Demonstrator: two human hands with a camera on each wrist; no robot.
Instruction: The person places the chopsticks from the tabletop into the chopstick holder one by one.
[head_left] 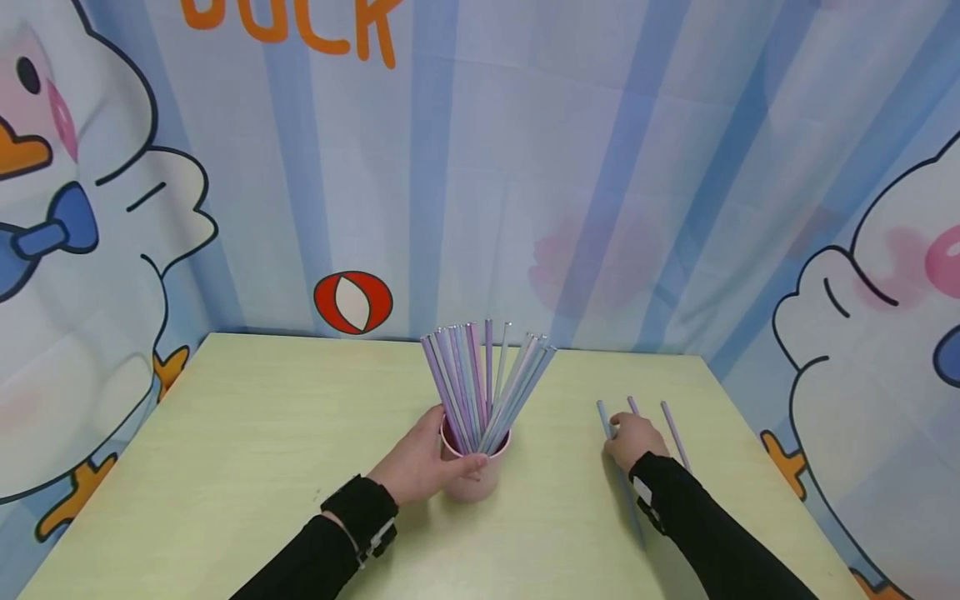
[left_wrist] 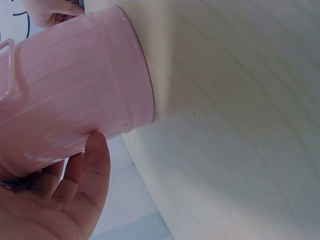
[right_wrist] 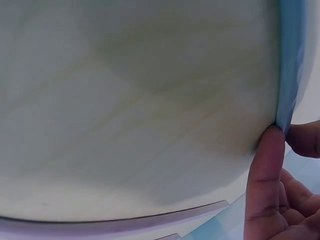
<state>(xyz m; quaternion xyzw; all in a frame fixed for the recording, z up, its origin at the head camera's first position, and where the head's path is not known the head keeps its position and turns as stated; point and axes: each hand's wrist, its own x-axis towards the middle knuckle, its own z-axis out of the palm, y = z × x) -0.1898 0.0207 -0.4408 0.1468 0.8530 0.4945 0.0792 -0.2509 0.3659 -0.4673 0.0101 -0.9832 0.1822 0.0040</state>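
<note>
A pink cup (head_left: 476, 485) stands on the table, filled with a fanned bunch of purple and blue drinking straws (head_left: 468, 375). My left hand (head_left: 426, 460) holds it from the left, thumb across the near side; in the left wrist view, curled fingers (left_wrist: 96, 165) press its wall. To the right, my right hand (head_left: 636, 437) pinches a light blue straw (right_wrist: 291, 65) between thumb and finger. That straw lies along the table surface in the head view. Beside this hand are two purple straws, one (head_left: 675, 429) to its right and another (head_left: 632, 404) partly hidden behind it.
The pale wooden table (head_left: 247, 450) reaches back to a blue striped curtain (head_left: 495, 167) with cartoon ducks. The curtain hangs right behind the table's far edge and along both sides. A handle (left_wrist: 7, 70) sticks out from the cup's side.
</note>
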